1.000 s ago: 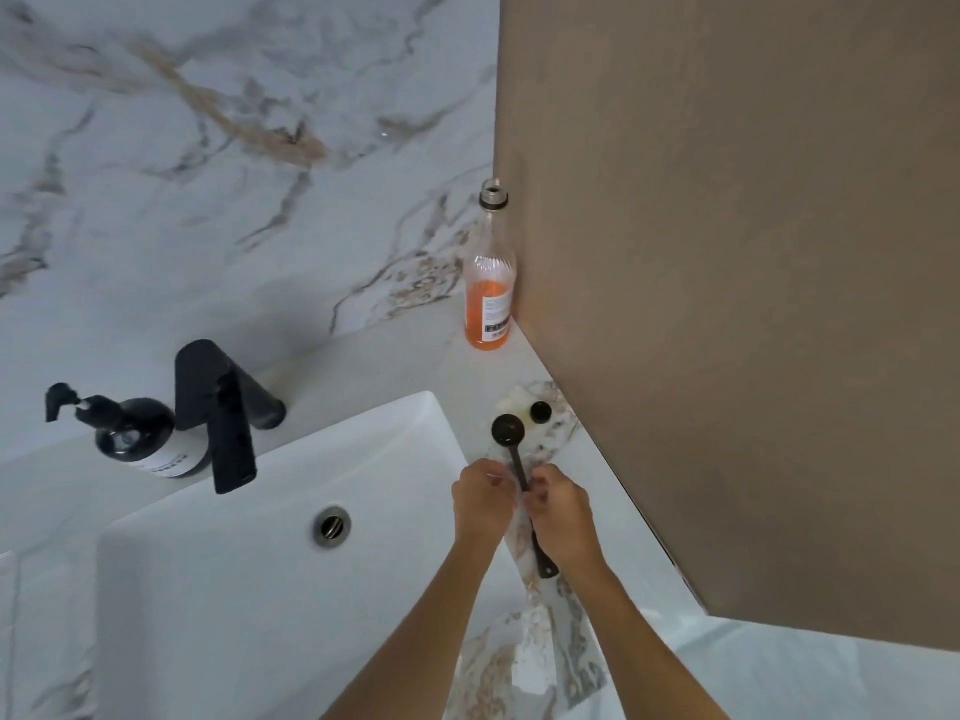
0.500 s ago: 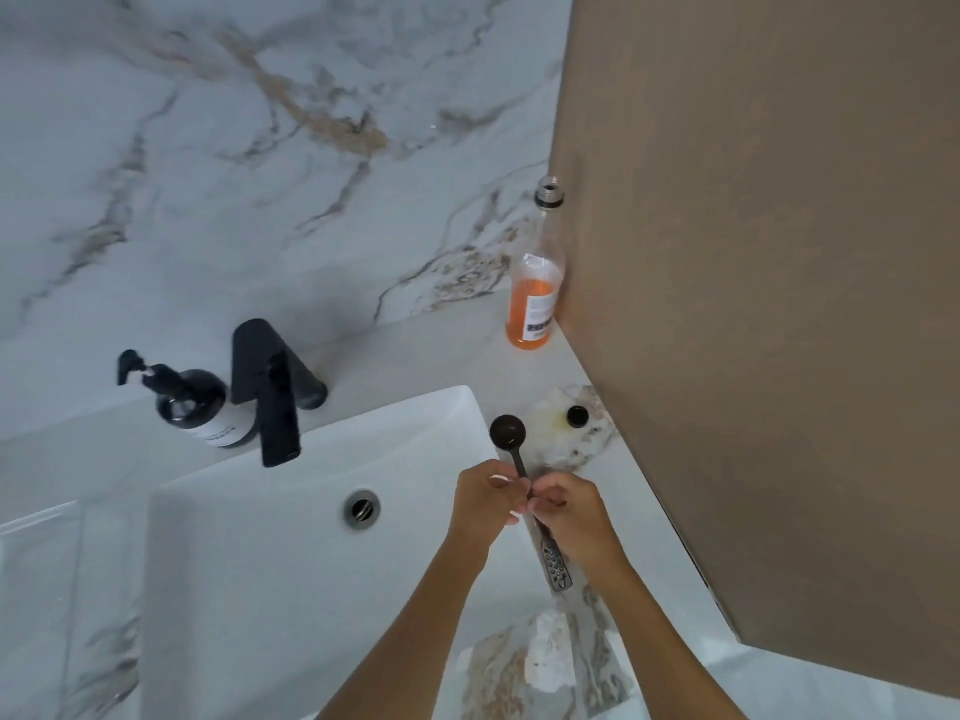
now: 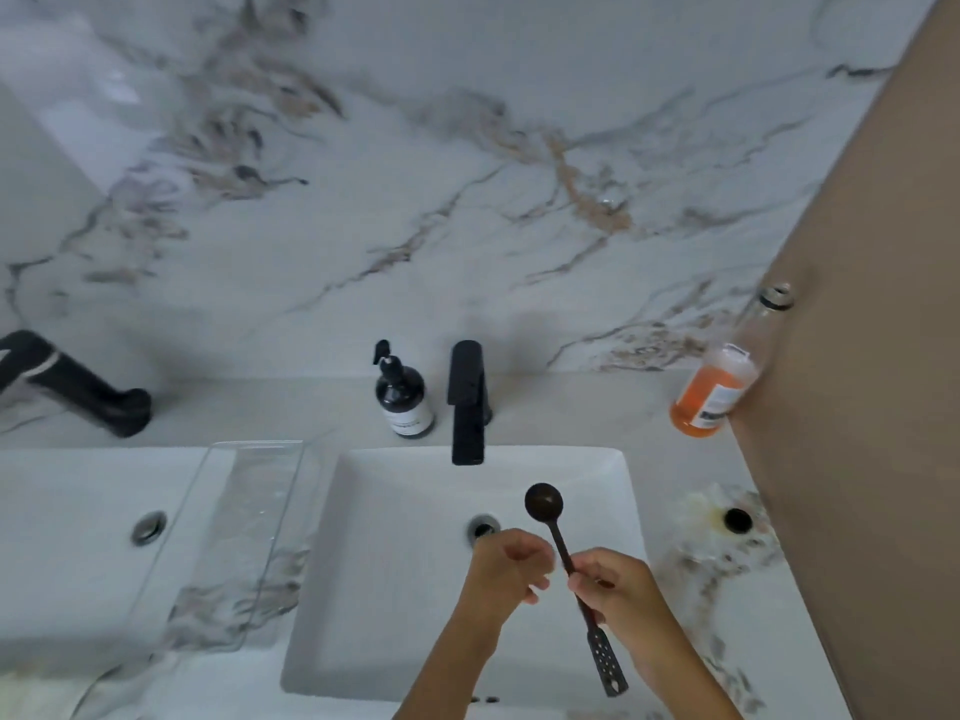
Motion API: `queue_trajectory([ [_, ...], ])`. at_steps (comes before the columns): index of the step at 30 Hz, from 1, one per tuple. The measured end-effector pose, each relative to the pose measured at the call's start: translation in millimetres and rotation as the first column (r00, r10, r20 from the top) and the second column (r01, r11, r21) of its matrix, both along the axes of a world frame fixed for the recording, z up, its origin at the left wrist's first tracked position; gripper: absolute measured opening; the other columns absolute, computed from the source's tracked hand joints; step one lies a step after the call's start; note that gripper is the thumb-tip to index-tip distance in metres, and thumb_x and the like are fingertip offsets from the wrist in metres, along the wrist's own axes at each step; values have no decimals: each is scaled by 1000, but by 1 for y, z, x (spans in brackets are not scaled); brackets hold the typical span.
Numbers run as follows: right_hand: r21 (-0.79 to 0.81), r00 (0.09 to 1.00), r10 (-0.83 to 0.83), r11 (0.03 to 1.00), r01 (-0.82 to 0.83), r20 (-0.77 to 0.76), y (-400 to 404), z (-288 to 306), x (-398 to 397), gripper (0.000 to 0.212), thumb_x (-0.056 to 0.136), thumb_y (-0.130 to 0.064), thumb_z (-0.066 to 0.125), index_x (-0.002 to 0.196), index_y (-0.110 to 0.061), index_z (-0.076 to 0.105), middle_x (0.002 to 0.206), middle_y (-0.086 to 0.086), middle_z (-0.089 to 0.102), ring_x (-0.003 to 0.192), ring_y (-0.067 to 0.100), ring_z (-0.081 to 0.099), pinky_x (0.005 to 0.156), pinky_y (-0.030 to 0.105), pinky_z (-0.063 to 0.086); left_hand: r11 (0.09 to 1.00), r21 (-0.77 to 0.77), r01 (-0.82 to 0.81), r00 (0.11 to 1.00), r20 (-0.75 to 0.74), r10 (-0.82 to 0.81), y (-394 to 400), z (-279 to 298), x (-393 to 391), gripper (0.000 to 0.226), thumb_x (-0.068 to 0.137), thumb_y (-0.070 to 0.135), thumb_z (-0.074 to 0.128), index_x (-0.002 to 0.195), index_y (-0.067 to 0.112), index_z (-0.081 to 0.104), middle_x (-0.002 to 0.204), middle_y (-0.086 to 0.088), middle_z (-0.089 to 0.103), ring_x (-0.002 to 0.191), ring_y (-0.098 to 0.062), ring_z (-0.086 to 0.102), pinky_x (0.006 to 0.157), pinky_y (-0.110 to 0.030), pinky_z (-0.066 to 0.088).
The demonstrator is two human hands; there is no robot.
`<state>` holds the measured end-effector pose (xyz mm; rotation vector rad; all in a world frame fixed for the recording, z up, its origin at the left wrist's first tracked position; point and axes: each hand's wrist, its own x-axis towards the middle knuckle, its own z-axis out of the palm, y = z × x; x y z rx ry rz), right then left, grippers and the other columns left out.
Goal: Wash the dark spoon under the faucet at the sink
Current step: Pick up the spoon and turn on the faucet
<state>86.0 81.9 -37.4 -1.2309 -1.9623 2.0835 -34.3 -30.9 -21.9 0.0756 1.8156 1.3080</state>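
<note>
The dark spoon [image 3: 551, 517] has a round bowl and a long handle with a perforated end. My right hand [image 3: 613, 582] grips its handle near the middle and holds it over the white sink [image 3: 395, 579], bowl pointing away from me. My left hand [image 3: 511, 566] is just left of the handle, fingers curled, apart from the spoon. The black faucet [image 3: 467, 402] stands at the sink's back rim; its spout ends a little up and left of the spoon's bowl. No water stream is visible.
A black soap pump bottle [image 3: 402, 394] stands left of the faucet. An orange-liquid bottle [image 3: 714, 387] stands by the brown wall panel [image 3: 857, 407] at right. A second sink [image 3: 78, 537], a clear tray [image 3: 244, 537] and another black faucet [image 3: 72, 384] lie left.
The spoon has moved left from over the counter to over the sink basin. My left hand has come off the handle. The camera view has swung so the faucet is now centred.
</note>
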Motion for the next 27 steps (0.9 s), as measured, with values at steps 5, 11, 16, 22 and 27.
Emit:
queue_trajectory([
  [5, -19, 1000, -4, 1000, 3, -16, -3, 13, -8, 17, 91, 4, 62, 87, -7, 74, 65, 0, 65, 64, 19, 55, 62, 32, 46, 887, 52, -459, 869, -180, 460, -33, 32, -60, 16, 87, -8, 57, 82, 0, 70, 69, -12, 66, 53, -19, 56, 50, -27, 45],
  [11, -20, 1000, -1, 1000, 1, 8, -7, 16, -11, 19, 91, 3, 62, 86, -9, 76, 63, 1, 62, 61, 19, 53, 61, 32, 44, 887, 180, -426, 883, -130, 451, -8, 83, -125, 15, 93, 10, 64, 87, -1, 70, 77, -13, 67, 61, -20, 60, 55, -24, 54],
  [16, -26, 1000, -10, 1000, 11, 19, -11, 16, -9, 21, 90, 3, 62, 84, -10, 76, 63, 0, 62, 59, 18, 51, 59, 30, 42, 901, 177, -397, 917, 27, 399, 15, 82, -139, 13, 94, 6, 64, 92, -6, 65, 75, -14, 61, 60, -18, 58, 50, -18, 53],
  [22, -22, 999, -6, 1000, 6, 41, -14, 15, -8, 21, 91, 2, 62, 83, -12, 77, 64, 0, 62, 60, 17, 52, 60, 30, 43, 917, 132, -377, 926, 89, 368, 21, 78, -142, 13, 95, 5, 62, 87, -4, 66, 73, -13, 65, 53, -12, 58, 50, -16, 49],
  [27, -28, 999, -18, 999, 19, 35, -13, 18, -7, 22, 91, 2, 62, 84, -13, 77, 66, -1, 65, 64, 20, 55, 65, 33, 46, 875, 190, -445, 896, 102, 433, 36, 96, -157, 17, 94, 4, 63, 77, 0, 65, 67, -10, 65, 39, -5, 55, 40, -12, 43],
])
